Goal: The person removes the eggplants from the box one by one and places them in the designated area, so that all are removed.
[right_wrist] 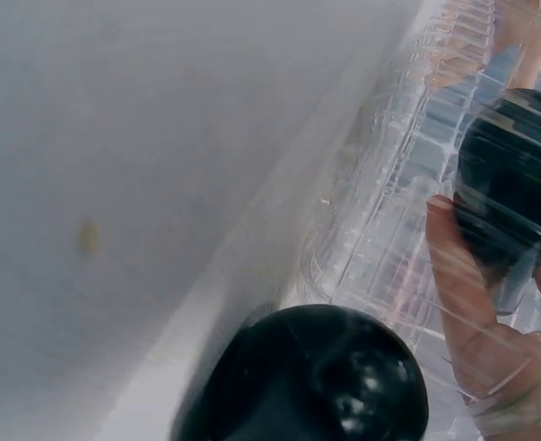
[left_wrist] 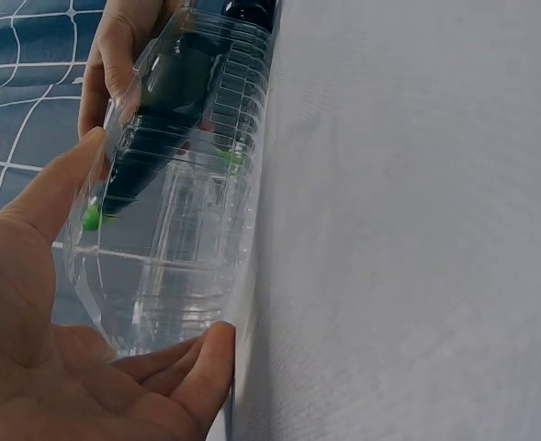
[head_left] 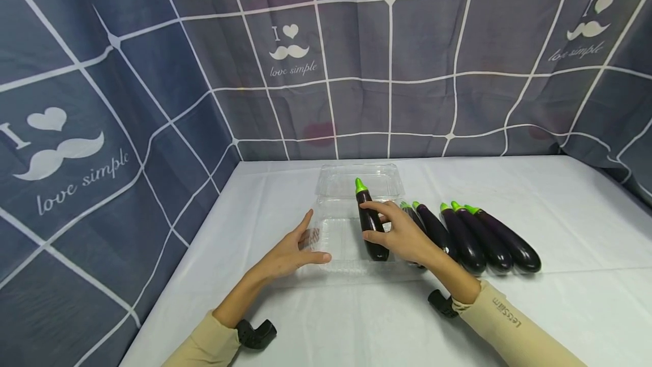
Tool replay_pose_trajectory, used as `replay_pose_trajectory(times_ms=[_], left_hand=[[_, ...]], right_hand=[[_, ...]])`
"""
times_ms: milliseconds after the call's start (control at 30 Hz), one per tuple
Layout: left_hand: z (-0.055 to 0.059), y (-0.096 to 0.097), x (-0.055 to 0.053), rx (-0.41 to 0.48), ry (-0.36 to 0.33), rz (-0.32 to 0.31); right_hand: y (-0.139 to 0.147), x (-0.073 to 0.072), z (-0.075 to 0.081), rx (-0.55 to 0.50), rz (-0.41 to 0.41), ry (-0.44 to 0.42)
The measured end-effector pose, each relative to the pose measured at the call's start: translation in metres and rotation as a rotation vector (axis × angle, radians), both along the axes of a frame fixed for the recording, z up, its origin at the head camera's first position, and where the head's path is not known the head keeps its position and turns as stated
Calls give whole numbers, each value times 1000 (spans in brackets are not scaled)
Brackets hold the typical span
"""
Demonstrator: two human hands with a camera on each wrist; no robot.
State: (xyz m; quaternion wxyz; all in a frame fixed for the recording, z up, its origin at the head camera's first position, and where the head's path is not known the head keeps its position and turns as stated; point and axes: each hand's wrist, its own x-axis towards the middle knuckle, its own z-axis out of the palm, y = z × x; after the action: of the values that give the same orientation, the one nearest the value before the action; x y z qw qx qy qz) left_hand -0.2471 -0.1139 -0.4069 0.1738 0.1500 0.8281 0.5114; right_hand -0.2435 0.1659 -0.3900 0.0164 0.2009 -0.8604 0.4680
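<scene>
An open clear plastic clamshell box (head_left: 338, 240) lies on the white table, its lid (head_left: 338, 180) folded back away from me. My right hand (head_left: 402, 232) grips a dark purple eggplant (head_left: 370, 222) with a green stem between thumb and fingers, at the right side of the box. My left hand (head_left: 287, 251) spreads its thumb and fingers around the box's left end; in the left wrist view the fingertips (left_wrist: 217, 354) touch or nearly touch the clear wall. Through that wall the held eggplant (left_wrist: 155, 138) shows, tilted. The right wrist view shows the eggplant (right_wrist: 513, 175) above the right fingers.
Several more eggplants (head_left: 501, 237) lie side by side to the right of the box, stems pointing away. The nearest one is partly hidden behind my right hand. A grey-blue checked curtain (head_left: 356, 106) hangs behind and to the left of the white tablecloth (head_left: 367, 321).
</scene>
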Motion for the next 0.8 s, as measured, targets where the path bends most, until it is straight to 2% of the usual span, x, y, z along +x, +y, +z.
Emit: replay_pose_trajectory(times_ms=[433,800], left_hand=[[0,0,-1,-4,-6,1],[1,0,-1,-11,-3,0]], right_hand=[[0,2,3,-11,0,-12],[2,5,14,-24,-13,46]])
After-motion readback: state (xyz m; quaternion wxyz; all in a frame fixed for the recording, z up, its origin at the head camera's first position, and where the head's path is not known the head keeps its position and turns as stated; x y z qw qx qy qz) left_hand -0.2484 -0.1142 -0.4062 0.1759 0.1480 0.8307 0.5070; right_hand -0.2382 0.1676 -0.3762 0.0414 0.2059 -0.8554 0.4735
